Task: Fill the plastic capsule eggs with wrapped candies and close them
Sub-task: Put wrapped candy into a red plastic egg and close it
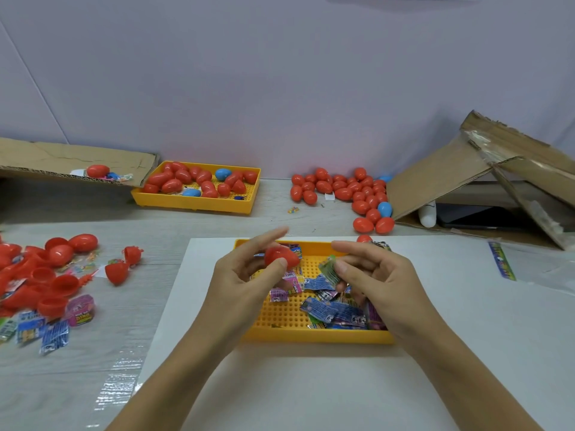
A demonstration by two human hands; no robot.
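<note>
Over a yellow tray (311,335) of wrapped candies at six o'clock, the left hand (245,275) pinches a light, slick, rigid red egg (280,256) around its middle, while the right hand (370,275) pinches a crinkly green candy (328,269) by its edge.

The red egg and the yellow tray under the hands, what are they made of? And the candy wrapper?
The red egg in the left hand looks like smooth, glossy hard plastic: it shines. The yellow tray seems matte moulded plastic, its floor dotted with even rows of small holes. The candy wrapper pinched by the right hand looks like thin, crinkly printed foil or film; which one is unclear.
</note>
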